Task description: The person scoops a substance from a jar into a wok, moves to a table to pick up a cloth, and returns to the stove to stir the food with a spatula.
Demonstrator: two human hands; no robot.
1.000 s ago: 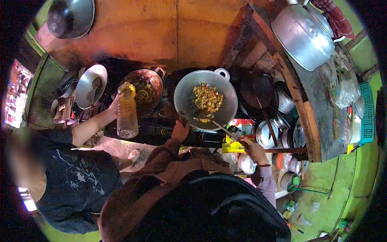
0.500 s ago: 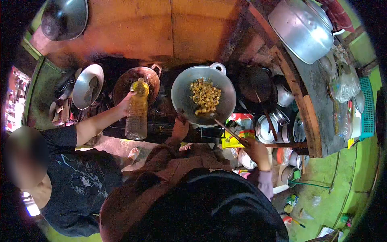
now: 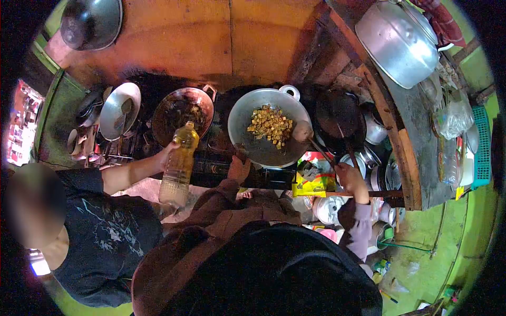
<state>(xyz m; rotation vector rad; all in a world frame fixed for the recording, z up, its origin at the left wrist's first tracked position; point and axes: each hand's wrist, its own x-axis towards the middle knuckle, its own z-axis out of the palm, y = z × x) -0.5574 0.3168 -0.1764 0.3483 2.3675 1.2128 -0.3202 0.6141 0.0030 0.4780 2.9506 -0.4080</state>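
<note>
My left hand [image 3: 239,168] grips the near rim of a metal wok [image 3: 252,134] that sits on the stove. Diced yellow-brown food [image 3: 271,125] lies in its middle. In my right hand [image 3: 348,175] is the long handle of a spatula [image 3: 305,132], whose blade rests at the wok's right rim. To my left another person in a dark T-shirt holds a bottle of yellow oil [image 3: 179,163] near a second, dark wok [image 3: 182,112].
A metal lid [image 3: 119,110] lies left of the dark wok. A black pan [image 3: 337,113] with a stick sits to the right. A large aluminium pot [image 3: 398,39] stands on the wooden counter [image 3: 400,137]. Small pots and a yellow packet [image 3: 312,183] crowd below.
My spatula has moved from the wok's near side to its right rim. The other person's oil bottle has dropped lower and tilted, away from the dark wok.
</note>
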